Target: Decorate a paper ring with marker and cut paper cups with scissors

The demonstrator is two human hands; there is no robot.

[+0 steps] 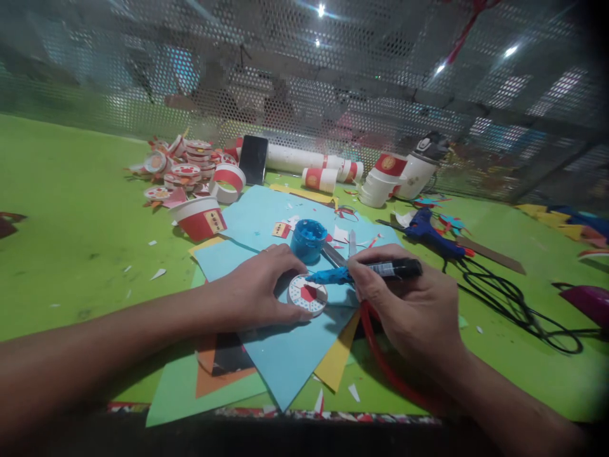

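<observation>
Head: hands [257,289] hold disc [308,294], marker [392,269]

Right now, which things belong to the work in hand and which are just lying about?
In use, it seems:
dotted disc, in the left hand
blue-smeared marker, in the right hand
open blue jar, probably

Apparently lying about:
glue gun
smartphone
nearest paper cup

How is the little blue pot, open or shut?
Open: the blue pot has no lid on, and blue stuff shows inside.
</observation>
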